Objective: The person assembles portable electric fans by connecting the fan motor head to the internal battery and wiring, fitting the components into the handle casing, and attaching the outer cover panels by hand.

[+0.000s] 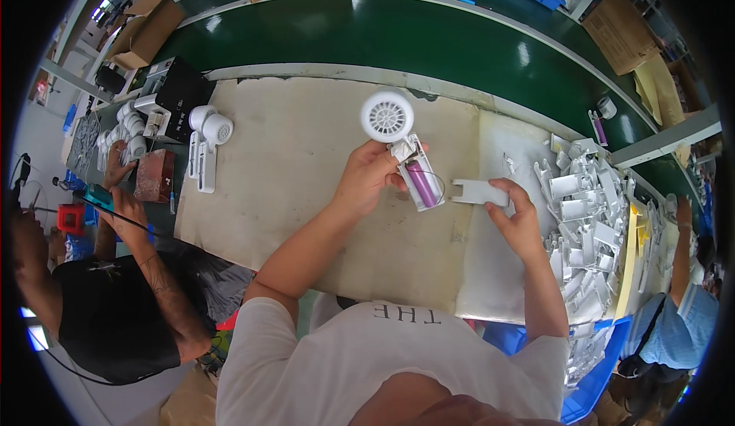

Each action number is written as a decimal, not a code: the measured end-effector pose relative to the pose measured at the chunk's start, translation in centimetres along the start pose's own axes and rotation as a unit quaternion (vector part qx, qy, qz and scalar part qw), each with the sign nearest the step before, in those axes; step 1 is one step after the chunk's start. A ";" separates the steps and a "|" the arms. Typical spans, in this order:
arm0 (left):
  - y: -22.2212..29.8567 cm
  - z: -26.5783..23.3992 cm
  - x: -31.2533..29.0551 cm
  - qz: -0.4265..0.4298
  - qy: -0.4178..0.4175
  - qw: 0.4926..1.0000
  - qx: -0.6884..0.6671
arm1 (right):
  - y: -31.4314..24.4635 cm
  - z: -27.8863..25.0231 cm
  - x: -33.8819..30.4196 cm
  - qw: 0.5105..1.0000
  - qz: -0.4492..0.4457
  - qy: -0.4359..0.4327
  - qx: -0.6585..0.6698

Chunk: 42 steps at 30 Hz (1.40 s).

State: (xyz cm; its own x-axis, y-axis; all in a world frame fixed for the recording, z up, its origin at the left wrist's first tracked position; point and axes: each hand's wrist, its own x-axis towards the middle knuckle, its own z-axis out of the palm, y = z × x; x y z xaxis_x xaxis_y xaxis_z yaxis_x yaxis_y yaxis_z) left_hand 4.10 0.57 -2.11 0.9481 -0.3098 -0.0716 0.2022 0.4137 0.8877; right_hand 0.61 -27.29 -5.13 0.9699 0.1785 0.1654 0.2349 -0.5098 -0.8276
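Observation:
My left hand (369, 177) is closed round the neck of a white handheld fan (387, 117) with a round grille. Its handle is uncovered, so a purple battery cell (422, 185) and a thin wire show inside. My right hand (518, 215) pinches a flat white plastic handle cover (479, 192) by its right end, thumb below and fingers above. The cover's notched left end points toward the fan handle, a small gap apart from it.
White plastic covers (586, 219) lie heaped at the right, above a blue bin (597, 384). Two white fans (205, 139) rest at the left. A co-worker's hand (126, 215) works near a brown block (155, 175); another person (666, 326) sits far right. Green conveyor (429, 35) runs behind.

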 end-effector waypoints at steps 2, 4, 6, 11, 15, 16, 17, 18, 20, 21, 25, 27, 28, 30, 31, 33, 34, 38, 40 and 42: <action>-0.4 -0.3 0.2 0.043 0.038 0.998 -0.035 | -0.1 -0.3 -0.3 0.982 -0.024 0.016 -0.186; -0.1 -0.5 0.4 0.039 0.042 0.998 -0.038 | -1.0 -0.7 0.0 0.976 -0.046 0.008 -0.211; 0.1 -0.5 0.3 0.051 0.037 0.997 -0.048 | -1.5 -0.4 0.5 0.969 -0.070 -0.001 -0.236; 0.3 0.3 0.6 0.044 0.057 0.996 -0.055 | -1.3 1.7 1.5 0.957 -0.104 -0.102 -0.252; -0.6 0.8 1.0 0.061 0.086 0.991 -0.078 | -5.6 2.6 2.1 0.990 -0.108 0.015 -0.088; -1.1 0.9 1.1 0.063 0.082 0.987 -0.122 | -7.4 3.0 2.7 0.968 -0.205 0.069 -0.128; -1.0 1.6 0.7 0.067 0.074 0.982 -0.159 | -9.3 3.1 3.0 0.956 -0.233 0.089 -0.153; -0.9 1.7 0.5 0.063 0.068 0.985 -0.147 | -10.6 3.8 3.7 0.943 -0.259 0.104 -0.179; -1.1 2.2 0.3 0.070 0.074 0.978 -0.184 | -10.6 5.7 4.9 0.938 -0.263 0.125 -0.189; -1.2 2.3 0.1 0.078 0.085 0.967 -0.226 | -10.5 6.4 5.3 0.930 -0.275 0.138 -0.200; -1.6 2.2 -0.2 0.131 0.108 0.966 -0.194 | -11.0 7.3 5.8 0.930 -0.277 0.159 -0.182; -2.2 2.4 -0.4 0.139 0.126 0.963 -0.193 | -11.1 7.7 5.7 0.939 -0.263 0.157 -0.159; -2.4 2.5 -0.4 0.146 0.143 0.959 -0.196 | -11.1 7.8 5.5 0.938 -0.257 0.158 -0.171; -2.6 2.8 -0.3 0.158 0.168 0.954 -0.192 | -11.2 8.1 5.3 0.937 -0.251 0.159 -0.182; -2.6 2.9 -0.3 0.173 0.192 0.954 -0.153 | -11.4 8.2 5.3 0.929 -0.258 0.169 -0.207; -2.2 3.0 -0.4 0.187 0.216 0.952 -0.115 | -11.9 7.9 5.3 0.919 -0.265 0.179 -0.231; -1.4 3.1 -0.7 0.212 0.183 0.948 -0.152 | -12.1 7.4 5.4 0.920 -0.272 0.195 -0.206; 0.0 2.3 -0.9 0.237 0.127 0.942 -0.198 | -9.3 6.2 4.9 0.990 -0.028 0.024 0.136; 0.1 2.3 -0.8 0.232 0.113 0.948 -0.188 | -9.1 7.2 5.0 0.947 0.044 -0.042 0.315; 0.3 3.0 -0.8 0.247 0.139 0.941 -0.187 | -10.1 7.2 4.6 0.952 0.051 0.022 0.300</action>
State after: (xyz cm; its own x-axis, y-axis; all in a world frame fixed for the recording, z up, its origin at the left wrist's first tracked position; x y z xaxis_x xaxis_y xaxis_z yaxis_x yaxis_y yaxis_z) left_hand 2.69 -1.65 -0.41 0.9659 0.2138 0.1457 -0.2574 0.7364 0.6257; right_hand 2.27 -15.25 0.16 0.9906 0.1119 0.0784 0.0729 0.0522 -0.9960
